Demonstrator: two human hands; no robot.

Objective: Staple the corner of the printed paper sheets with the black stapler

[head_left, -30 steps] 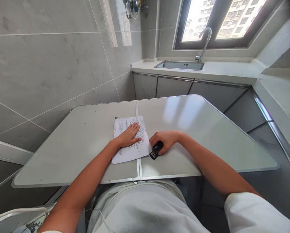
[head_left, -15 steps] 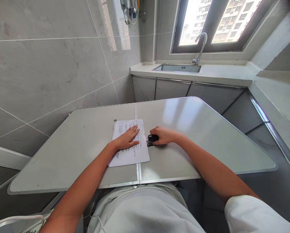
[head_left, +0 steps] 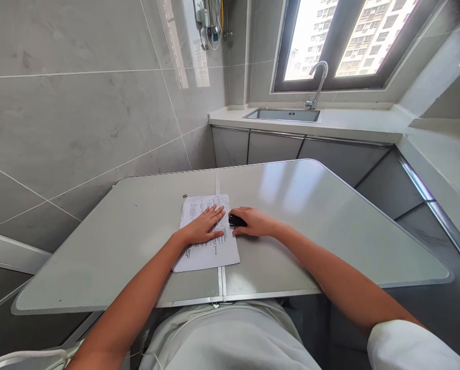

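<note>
Printed sheets of paper (head_left: pixel 206 256) lie on the folding table across its centre seam. My left hand (head_left: pixel 204 226) rests flat on them, fingers spread, holding nothing. At the right edge of the paper, my right hand (head_left: pixel 253 222) grips a black stapler (head_left: pixel 237 221). The stapler's front end reaches the paper's edge; its lower part is mostly hidden by my fingers. Just beyond the top left corner of the paper sits a small grey piece that looks like a strip of staples (head_left: pixel 184 196).
The light folding table (head_left: pixel 110 246) has a metal seam and rounded corners. Behind it stand a white counter (head_left: pixel 361 118) with a sink (head_left: pixel 283 114) and a tap (head_left: pixel 319 85), below a window (head_left: pixel 353 46). A tiled wall (head_left: pixel 79 118) runs along the left.
My right hand has moved left with the stapler, bringing its front onto the paper's right edge. My left hand stays flat on the paper. The view has tilted slightly.
</note>
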